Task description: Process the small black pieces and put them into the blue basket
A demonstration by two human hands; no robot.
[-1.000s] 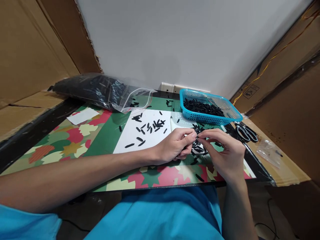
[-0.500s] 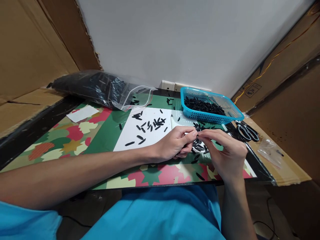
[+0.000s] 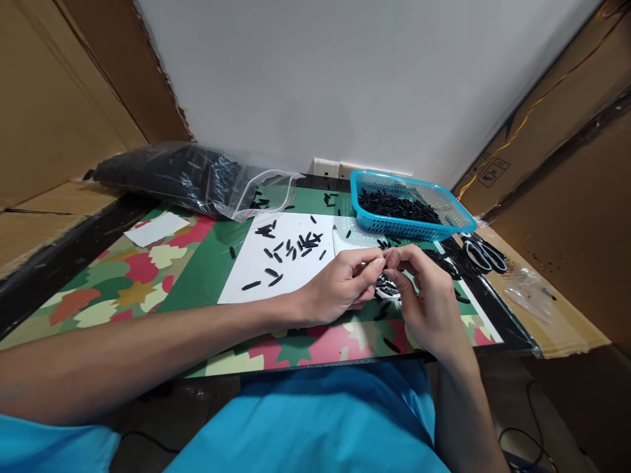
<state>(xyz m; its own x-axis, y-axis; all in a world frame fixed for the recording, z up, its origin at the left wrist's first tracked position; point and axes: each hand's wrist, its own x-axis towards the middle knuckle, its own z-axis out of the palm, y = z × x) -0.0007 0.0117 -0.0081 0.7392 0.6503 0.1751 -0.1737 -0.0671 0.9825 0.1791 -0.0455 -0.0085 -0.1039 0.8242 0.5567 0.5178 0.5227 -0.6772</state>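
Observation:
My left hand (image 3: 345, 284) and my right hand (image 3: 424, 295) meet fingertip to fingertip just above the table, pinching a small black piece (image 3: 383, 265) between them. Under the hands lies a heap of the same small black pieces (image 3: 387, 289). More black pieces (image 3: 290, 248) are scattered over a white sheet (image 3: 256, 266) to the left of my hands. A blue basket (image 3: 446, 226) behind my right hand holds many of the black pieces.
A clear zip bag (image 3: 187, 177) full of black pieces lies at the back left. Scissors (image 3: 480, 253) rest right of the basket. A small plastic bag (image 3: 532, 292) sits on cardboard at the far right. A white card (image 3: 155, 228) lies on the patterned mat (image 3: 133, 276).
Both hands have stayed together at the fingertips and shifted slightly left and up in view. The right hand has turned its fingers more inward.

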